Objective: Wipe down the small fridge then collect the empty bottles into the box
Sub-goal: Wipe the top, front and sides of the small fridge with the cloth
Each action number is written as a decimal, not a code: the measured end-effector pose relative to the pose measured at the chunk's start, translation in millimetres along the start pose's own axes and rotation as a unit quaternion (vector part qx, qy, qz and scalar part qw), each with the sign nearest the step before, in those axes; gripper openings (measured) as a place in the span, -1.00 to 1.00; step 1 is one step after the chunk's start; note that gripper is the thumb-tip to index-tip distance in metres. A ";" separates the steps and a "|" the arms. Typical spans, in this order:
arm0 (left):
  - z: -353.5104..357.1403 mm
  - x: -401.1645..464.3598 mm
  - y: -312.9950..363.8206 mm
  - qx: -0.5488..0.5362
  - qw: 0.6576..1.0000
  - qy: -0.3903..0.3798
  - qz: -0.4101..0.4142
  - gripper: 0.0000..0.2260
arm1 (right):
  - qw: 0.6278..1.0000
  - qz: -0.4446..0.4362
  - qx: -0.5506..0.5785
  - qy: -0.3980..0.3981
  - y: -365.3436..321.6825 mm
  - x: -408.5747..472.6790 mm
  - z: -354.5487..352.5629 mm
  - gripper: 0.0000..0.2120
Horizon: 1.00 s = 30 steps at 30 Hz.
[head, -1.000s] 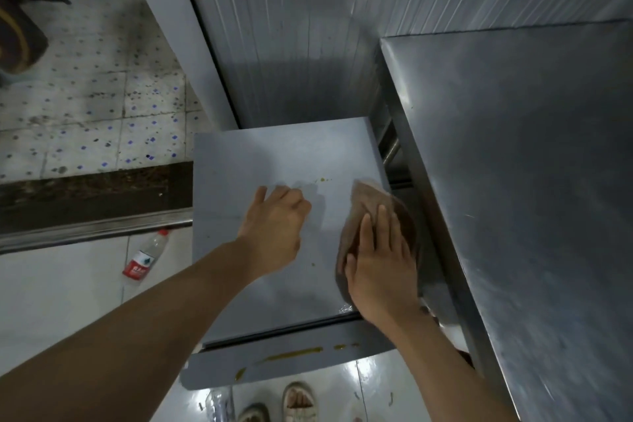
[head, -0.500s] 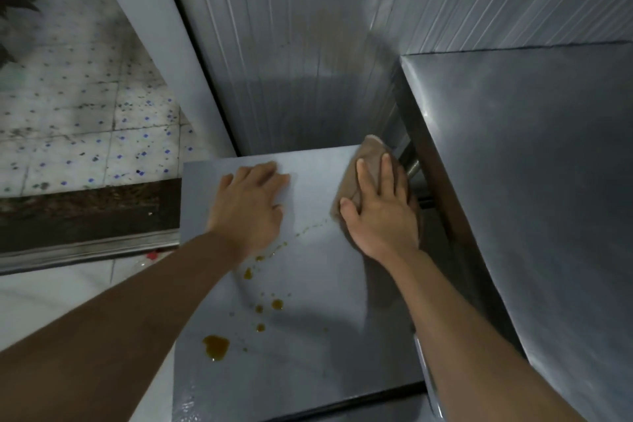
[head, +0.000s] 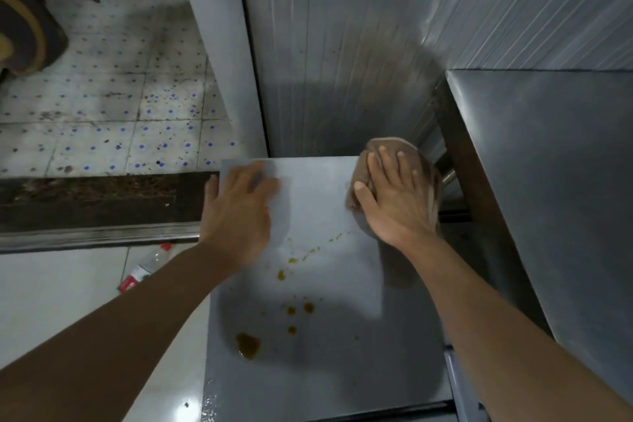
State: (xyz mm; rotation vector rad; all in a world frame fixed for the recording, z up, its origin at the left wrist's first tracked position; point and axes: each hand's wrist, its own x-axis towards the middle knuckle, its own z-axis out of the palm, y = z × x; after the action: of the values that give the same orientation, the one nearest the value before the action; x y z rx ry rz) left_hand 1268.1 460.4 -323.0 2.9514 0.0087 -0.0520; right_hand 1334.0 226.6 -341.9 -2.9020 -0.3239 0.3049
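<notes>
The small fridge's grey top (head: 329, 363) fills the lower middle of the view, spotted with brown-yellow drips and one larger blot (head: 248, 346) near its left edge. My right hand (head: 394, 202) lies flat with straight fingers on a brown cloth (head: 426, 168) at the top's far right corner. Flat on the far left corner rests my left hand (head: 239, 212), its thumb over the left edge. An empty plastic bottle (head: 145, 265) with a red label lies on the floor to the left, partly hidden by my left forearm.
A steel counter (head: 555, 188) stands higher, close along the fridge's right side. A ribbed metal wall (head: 359, 44) rises directly behind. To the left are glossy white floor, a metal door threshold (head: 99, 238) and dotted tiles beyond it.
My right hand has pushed the cloth from the front right part of the fridge top to its far right corner. My left hand slid to the far left corner. The view moved closer.
</notes>
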 end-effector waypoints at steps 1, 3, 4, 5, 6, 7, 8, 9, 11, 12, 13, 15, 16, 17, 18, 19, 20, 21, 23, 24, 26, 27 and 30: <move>-1.8 -5.3 -6.5 -0.014 0.999 0.009 -0.041 -0.57 | 1.000 -0.010 0.027 -0.004 -12.8 -1.0 1.1 -0.45; -3.9 -10.5 -15.0 -0.050 0.996 -0.009 -0.074 -0.55 | 0.996 -0.052 0.070 0.003 -42.3 -1.2 4.0 -0.52; -4.6 -10.6 -17.6 -0.064 0.995 -0.023 -0.072 -0.53 | 0.994 -0.081 0.078 0.015 -55.0 -1.3 6.0 -0.55; -5.7 -9.8 -19.5 -0.074 0.994 -0.033 -0.067 -0.51 | 0.991 -0.107 0.076 0.029 -62.8 -0.9 7.7 -0.57; -6.9 -9.4 -21.8 -0.082 0.994 -0.039 -0.063 -0.50 | 0.990 -0.122 0.063 0.046 -64.6 0.5 7.9 -0.59; -7.8 -9.8 -24.5 -0.089 0.993 -0.043 -0.059 -0.50 | 0.990 -0.121 0.040 0.063 -60.1 2.9 6.4 -0.60; -8.2 -11.3 -28.0 -0.097 0.993 -0.045 -0.055 -0.49 | 0.991 -0.103 0.009 0.079 -50.3 5.3 4.4 -0.59; -8.1 -13.6 -31.8 -0.107 0.992 -0.044 -0.051 -0.48 | 0.993 -0.074 -0.025 0.091 -37.4 7.8 2.8 -0.58; -6.1 -19.2 -38.4 -0.128 0.990 -0.039 -0.041 -0.47 | 0.992 -0.003 -0.086 0.091 -13.0 11.5 0.4 -0.52; -5.0 -21.3 -40.5 -0.134 0.990 -0.037 -0.033 -0.47 | 0.990 0.027 -0.108 0.083 -7.2 12.5 0.6 -0.49; -4.1 -22.4 -42.0 -0.140 0.989 -0.033 -0.026 -0.48 | 0.989 0.047 -0.121 0.074 -7.9 13.7 1.9 -0.47; -3.9 -22.1 -44.5 -0.158 0.987 -0.021 -0.017 -0.52 | 0.990 0.046 -0.115 0.065 -27.1 16.6 6.2 -0.48; -4.5 -21.7 -45.8 -0.173 0.985 -0.014 -0.015 -0.53 | 0.992 0.026 -0.102 0.065 -42.8 18.9 8.8 -0.50; -5.4 -22.1 -47.1 -0.189 0.982 -0.012 -0.012 -0.54 | 0.994 -0.004 -0.091 0.066 -61.1 21.3 12.1 -0.52; -6.5 -23.1 -47.7 -0.203 0.979 -0.016 -0.007 -0.54 | 0.994 -0.034 -0.082 0.067 -80.1 23.1 15.8 -0.54; -7.5 -25.7 -48.7 -0.216 0.976 -0.021 -0.006 -0.53 | 0.993 -0.061 -0.075 0.066 -100.0 25.1 20.1 -0.55; -8.0 -30.4 -51.1 -0.226 0.974 -0.020 -0.014 -0.53 | 0.992 -0.083 -0.065 0.064 -120.0 27.4 24.7 -0.56; -8.2 -36.2 -54.1 -0.232 0.972 -0.011 -0.029 -0.53 | 0.992 -0.101 -0.054 0.060 -137.7 30.3 28.3 -0.56; -7.8 -50.3 -61.2 -0.229 0.972 0.005 -0.059 -0.56 | 0.989 -0.135 -0.042 0.051 -162.0 36.1 33.1 -0.57; -7.4 -57.2 -64.6 -0.225 0.972 0.007 -0.065 -0.56 | 0.987 -0.150 -0.044 0.044 -167.5 38.9 33.9 -0.56; -6.7 -68.7 -69.7 -0.222 0.973 0.005 -0.071 -0.57 | 0.984 -0.171 -0.050 0.024 -168.8 43.1 33.7 -0.56; -7.1 -72.3 -71.3 -0.222 0.972 0.006 -0.077 -0.57 | 0.981 -0.183 -0.055 0.014 -167.2 43.7 33.2 -0.55; -11.4 -78.8 -72.2 -0.222 0.970 0.006 -0.101 -0.56 | 0.969 -0.232 -0.084 0.003 -163.5 34.6 32.6 -0.57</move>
State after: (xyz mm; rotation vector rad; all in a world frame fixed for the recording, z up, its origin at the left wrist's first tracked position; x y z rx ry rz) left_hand 1189.1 533.2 -322.6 2.4926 0.2848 -0.0539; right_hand 1327.9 396.7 -342.6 -2.8676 -1.0485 0.1952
